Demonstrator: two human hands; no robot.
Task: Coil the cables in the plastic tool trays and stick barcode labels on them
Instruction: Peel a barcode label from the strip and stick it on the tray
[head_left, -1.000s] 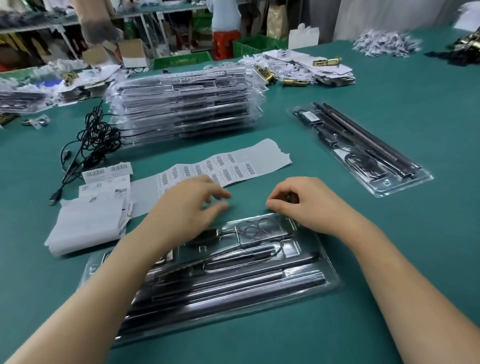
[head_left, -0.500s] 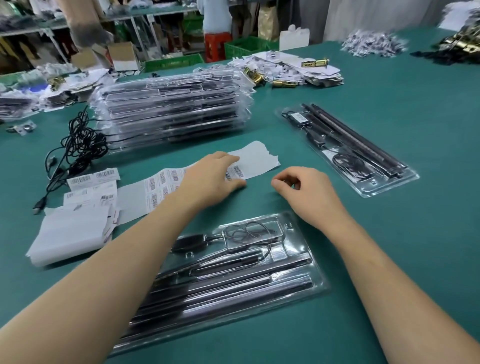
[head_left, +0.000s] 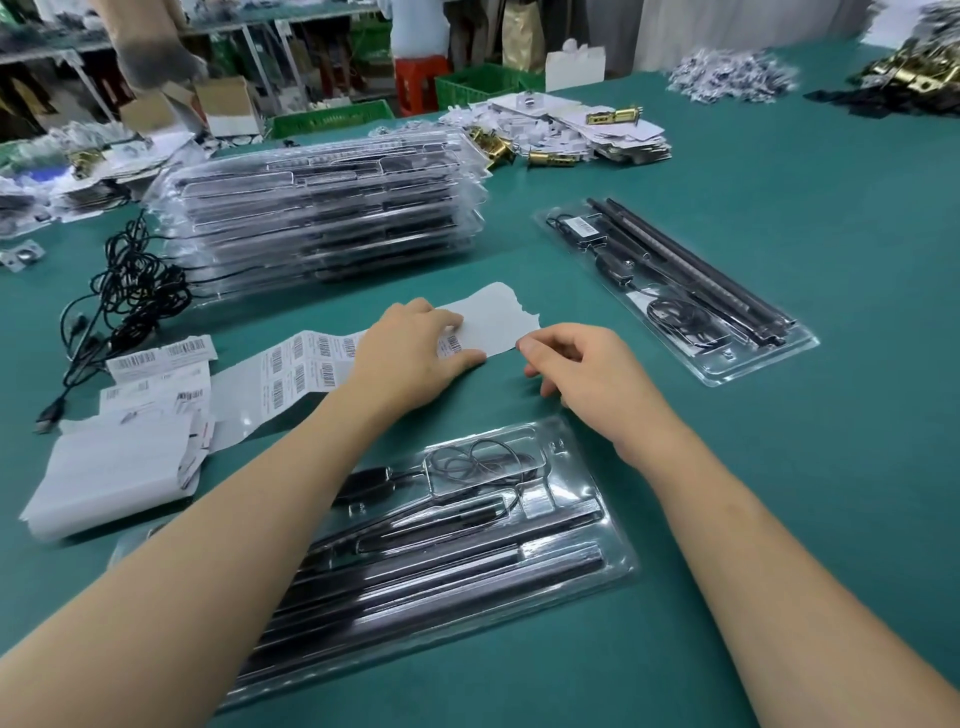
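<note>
To your right, bare table lets a hand pass; ahead, the stack of trays blocks you; the cable tangle and paper pile crowd the left; the label strip and near tray fill the middle.

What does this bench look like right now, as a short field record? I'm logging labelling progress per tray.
left hand: presses flat on label strip
right hand: curled fingers at strip's torn end, grip unclear
near tray: cable coiled, no label visible
far tray: barcode label stuck on
stack of trays: behind strip
loose cables: tangled, left of stack
</note>
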